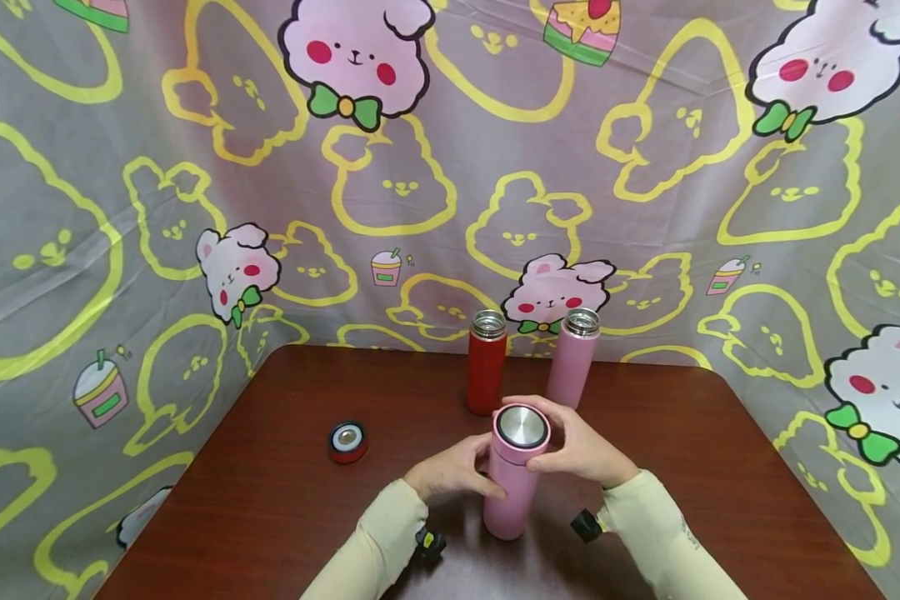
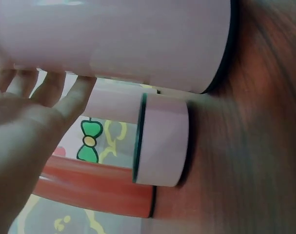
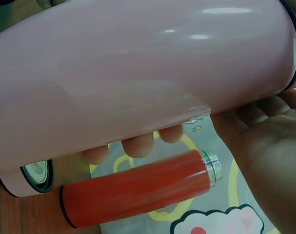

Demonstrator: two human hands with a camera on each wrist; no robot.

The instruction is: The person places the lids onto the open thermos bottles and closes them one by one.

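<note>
A pink thermos bottle (image 1: pixel 512 492) stands nearly upright between both hands, its lid with a silver disc (image 1: pixel 523 427) on top. Round the bottle's body, the left hand (image 1: pixel 453 468) grips from the left side. The right hand (image 1: pixel 581 442) holds the top from the right, fingers behind the lid and thumb near the seam. Left fingertips (image 3: pixel 138 145) show along the bottle's far side in the right wrist view. Close behind the bottle sits a loose pink lid (image 2: pixel 163 140), hidden in the head view.
An uncapped red bottle (image 1: pixel 487 367) and an uncapped pink bottle (image 1: pixel 572 362) stand at the back. A red lid (image 1: pixel 347 442) lies with its inside up on the left of the brown table (image 1: pixel 270 500). A patterned cloth (image 1: pixel 420 208) hangs behind.
</note>
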